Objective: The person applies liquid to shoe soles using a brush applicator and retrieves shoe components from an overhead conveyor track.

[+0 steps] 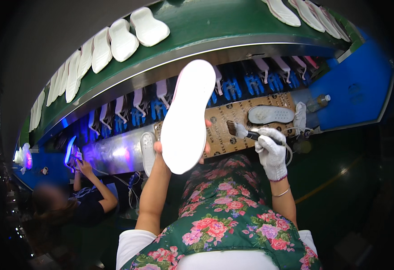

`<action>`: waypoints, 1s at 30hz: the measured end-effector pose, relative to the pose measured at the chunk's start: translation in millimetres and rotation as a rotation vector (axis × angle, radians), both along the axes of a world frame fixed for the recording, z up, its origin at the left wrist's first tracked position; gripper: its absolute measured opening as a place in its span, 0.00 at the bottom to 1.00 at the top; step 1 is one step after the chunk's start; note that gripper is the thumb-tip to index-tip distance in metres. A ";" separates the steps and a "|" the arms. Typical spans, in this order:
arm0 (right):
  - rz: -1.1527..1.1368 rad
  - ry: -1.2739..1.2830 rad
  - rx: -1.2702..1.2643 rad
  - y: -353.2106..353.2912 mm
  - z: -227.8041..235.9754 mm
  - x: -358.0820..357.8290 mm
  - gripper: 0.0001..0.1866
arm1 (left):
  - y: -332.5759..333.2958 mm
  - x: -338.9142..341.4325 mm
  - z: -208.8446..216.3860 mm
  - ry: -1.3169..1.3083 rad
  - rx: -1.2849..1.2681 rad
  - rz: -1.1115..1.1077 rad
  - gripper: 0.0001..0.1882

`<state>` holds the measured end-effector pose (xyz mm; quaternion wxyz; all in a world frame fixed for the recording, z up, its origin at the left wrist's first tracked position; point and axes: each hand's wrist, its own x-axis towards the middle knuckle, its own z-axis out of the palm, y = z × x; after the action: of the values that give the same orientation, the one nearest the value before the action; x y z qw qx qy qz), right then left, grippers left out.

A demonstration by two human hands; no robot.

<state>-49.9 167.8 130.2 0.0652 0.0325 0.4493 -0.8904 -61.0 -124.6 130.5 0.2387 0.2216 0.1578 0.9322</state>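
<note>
My left hand [159,150] grips a white shoe sole [187,118] from beneath, its thumb at one edge and fingertips showing at the other. The sole is held up at the middle of the view, its broad white face toward me. To its right, my right hand [272,150] wears a white knitted glove and is closed round the dark handle of a brush [240,130]. The brush's brown bristles point left, apart from the sole. Beyond the brush, a perforated pale insole-shaped piece [271,115] lies on brown cardboard [224,118].
A green conveyor belt [210,22] curves across the back, bearing several white soles [123,40]. Below it hang lilac straps [162,90] over blue holders. A clear bottle [318,102] lies at the right. Another person [95,195] works at the left under violet light.
</note>
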 end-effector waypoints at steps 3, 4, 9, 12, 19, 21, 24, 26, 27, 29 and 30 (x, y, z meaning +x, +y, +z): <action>-0.043 -0.112 0.106 8.5 -15.9 7.8 0.10 | 24.9 -66.0 45.5 0.082 0.065 0.066 0.57; -0.061 -0.151 0.122 5.3 -21.2 9.9 0.10 | 32.7 -93.8 55.5 0.113 0.065 0.092 0.53; -0.005 -0.173 0.281 -15.5 -52.5 18.2 0.11 | 71.5 -203.2 59.5 -0.319 0.170 0.349 0.39; -0.041 -0.253 0.237 -11.0 -74.0 22.1 0.12 | 103.1 -172.7 69.6 -0.356 -0.152 0.242 0.43; -0.004 -0.310 0.177 -16.5 -84.8 17.5 0.11 | -68.3 -197.1 59.4 0.548 -2.011 1.819 0.23; 0.023 -0.331 0.115 -21.9 -91.3 13.9 0.12 | -96.5 -187.4 82.4 -0.039 -1.627 1.074 0.17; 0.035 -0.421 -0.006 -35.4 -90.2 7.5 0.13 | -102.3 -145.6 83.0 0.180 -1.357 1.116 0.13; 0.041 -0.435 -0.079 -39.9 -83.5 1.6 0.12 | -118.9 -107.2 74.5 0.261 -1.119 1.233 0.15; 0.031 -0.447 -0.152 -42.4 -79.1 -0.5 0.12 | -135.2 -83.8 68.1 0.300 -1.060 1.343 0.16; 0.039 -0.458 -0.259 -41.6 -72.2 -8.1 0.10 | -157.9 -34.0 67.5 0.451 -0.966 1.624 0.19; 0.097 -0.439 -0.337 -38.9 -68.1 -12.3 0.11 | -164.4 -11.0 66.8 0.381 -0.988 1.760 0.21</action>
<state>-62.2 128.9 62.1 0.2080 0.1919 0.2711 -0.9200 -72.0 -289.0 197.3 -0.4938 0.0487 0.6658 0.5571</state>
